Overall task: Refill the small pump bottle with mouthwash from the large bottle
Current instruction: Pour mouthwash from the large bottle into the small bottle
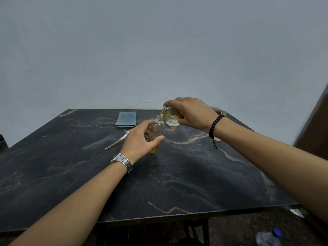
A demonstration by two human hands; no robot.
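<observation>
The small clear bottle point(158, 127) stands upright on the black marbled table point(177, 174) with its neck uncapped and amber liquid in its lower part. My left hand point(140, 141) grips its body. My right hand point(191, 111) holds the large bottle point(168, 110) tipped over, its mouth just above the small bottle's neck, and a thin amber stream runs between them. Most of the large bottle is hidden by my right hand. The white pump head with its tube point(118, 141) lies on the table to the left of my left hand.
A clear glass point(171, 121) stands just behind the small bottle. A folded blue cloth point(126, 118) lies at the back of the table. A small white cap point(217, 139) shows under my right wrist. A water bottle point(268, 237) stands on the floor at the bottom right.
</observation>
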